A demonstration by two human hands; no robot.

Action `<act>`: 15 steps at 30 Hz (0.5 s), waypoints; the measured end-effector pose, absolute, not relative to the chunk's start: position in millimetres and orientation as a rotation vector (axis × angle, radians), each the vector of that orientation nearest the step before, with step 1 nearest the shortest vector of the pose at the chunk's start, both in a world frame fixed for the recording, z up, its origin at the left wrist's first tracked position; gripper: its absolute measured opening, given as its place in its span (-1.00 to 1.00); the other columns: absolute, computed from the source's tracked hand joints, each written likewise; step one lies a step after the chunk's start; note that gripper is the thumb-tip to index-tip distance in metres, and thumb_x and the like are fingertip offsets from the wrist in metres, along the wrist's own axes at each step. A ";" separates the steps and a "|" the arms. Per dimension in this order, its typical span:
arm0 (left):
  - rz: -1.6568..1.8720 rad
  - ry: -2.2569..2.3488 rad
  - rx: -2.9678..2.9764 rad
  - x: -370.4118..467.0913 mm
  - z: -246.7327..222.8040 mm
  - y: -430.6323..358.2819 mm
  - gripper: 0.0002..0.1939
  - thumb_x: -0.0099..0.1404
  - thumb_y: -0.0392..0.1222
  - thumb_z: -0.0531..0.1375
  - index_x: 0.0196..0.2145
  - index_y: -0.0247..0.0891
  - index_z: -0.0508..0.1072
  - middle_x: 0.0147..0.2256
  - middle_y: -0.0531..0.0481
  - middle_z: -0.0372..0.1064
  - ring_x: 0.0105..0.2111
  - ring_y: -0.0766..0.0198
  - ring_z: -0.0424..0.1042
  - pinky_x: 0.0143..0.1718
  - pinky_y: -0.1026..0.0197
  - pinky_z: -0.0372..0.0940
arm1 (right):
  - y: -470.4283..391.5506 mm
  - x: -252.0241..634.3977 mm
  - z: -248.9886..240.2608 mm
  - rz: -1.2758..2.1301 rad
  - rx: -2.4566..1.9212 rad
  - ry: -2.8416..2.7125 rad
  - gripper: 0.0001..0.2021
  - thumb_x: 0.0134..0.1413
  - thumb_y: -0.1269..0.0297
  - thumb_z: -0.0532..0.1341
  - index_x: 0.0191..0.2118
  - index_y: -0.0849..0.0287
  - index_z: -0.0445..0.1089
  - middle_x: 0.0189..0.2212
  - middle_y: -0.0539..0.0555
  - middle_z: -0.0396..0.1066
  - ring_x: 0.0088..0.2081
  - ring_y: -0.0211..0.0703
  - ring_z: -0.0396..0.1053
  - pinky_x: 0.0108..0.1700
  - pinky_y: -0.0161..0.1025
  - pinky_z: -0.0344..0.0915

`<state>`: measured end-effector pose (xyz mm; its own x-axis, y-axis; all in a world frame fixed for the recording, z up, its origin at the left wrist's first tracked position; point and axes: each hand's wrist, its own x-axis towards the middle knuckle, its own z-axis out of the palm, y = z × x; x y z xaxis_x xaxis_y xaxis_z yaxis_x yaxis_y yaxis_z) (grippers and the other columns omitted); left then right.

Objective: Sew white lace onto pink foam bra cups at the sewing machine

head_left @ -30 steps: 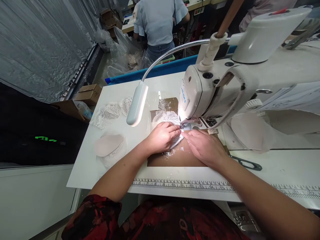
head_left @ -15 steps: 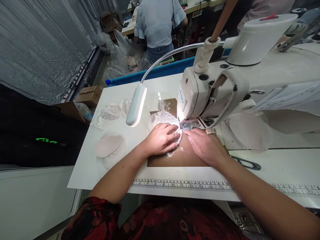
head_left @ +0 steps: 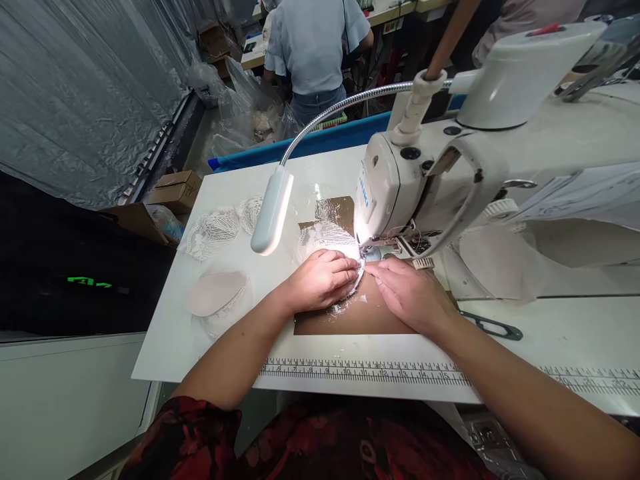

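White lace piece with a curved edge [head_left: 327, 237], lying on the brown glossy sheet [head_left: 340, 325] at the needle end of the white sewing machine [head_left: 385, 177]. Looks light, thin and soft, probably floppy; the lace could snag or pucker if pulled hard. The sheet under it looks smooth, so the piece likely slides easily. Best hold, I'd judge: flat fingers on the body, light fingertips by the rim, clear of the needle.

Position: the piece is under and just beyond my left hand [head_left: 325, 279], its far part showing past my knuckles, its curved rim coming out at my fingertips. My right hand [head_left: 407, 293] is on the other side of that rim, fingertips right beside it; the rim runs between the two hands, near the needle.

Left hand: palm down, fingers close together, pressed on the lace. Right hand: palm down and low, fingers drawn together and pointing at the rim; can't tell if thumb and finger pinch any of it.

Around: pale beige oval pad [head_left: 215, 293] and loose white lace pieces [head_left: 216, 230] on the white tabletop [head_left: 167, 343] left of my left hand; dark grey slotted tool [head_left: 493, 327] beside my right wrist.
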<state>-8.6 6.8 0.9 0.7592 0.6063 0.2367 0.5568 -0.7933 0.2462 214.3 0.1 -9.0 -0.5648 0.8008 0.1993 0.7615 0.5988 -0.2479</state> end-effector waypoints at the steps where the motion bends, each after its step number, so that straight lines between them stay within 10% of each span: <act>1: 0.466 0.928 2.791 -8.9 1.0 6.9 -0.66 0.41 -0.12 0.00 -0.04 -0.30 0.46 0.02 -0.14 0.41 -0.05 0.12 0.33 0.00 0.02 0.24 | 0.0 214.6 -9.7 0.186 -1.261 -2.552 -0.60 0.13 0.47 -0.01 -0.03 0.12 0.47 -0.26 0.10 0.46 -0.36 -0.17 0.33 -0.40 -0.26 0.13; 15: 0.496 0.889 2.828 -10.8 -4.9 9.7 -0.64 0.39 -0.22 -0.01 0.05 -0.34 0.39 0.08 -0.16 0.36 0.02 0.08 0.30 0.01 -0.01 0.25 | -1.1 212.9 -10.0 0.045 -1.101 -2.694 -0.65 0.14 0.50 0.01 -0.07 0.21 0.48 -0.40 0.08 0.38 -0.38 -0.15 0.21 -0.34 -0.22 0.03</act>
<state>-10.8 9.7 -4.9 0.7716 0.5765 0.2690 0.5319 -0.8166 0.2241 212.9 -1.1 -10.0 -0.6910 0.6946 0.2004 0.6874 0.7171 -0.1151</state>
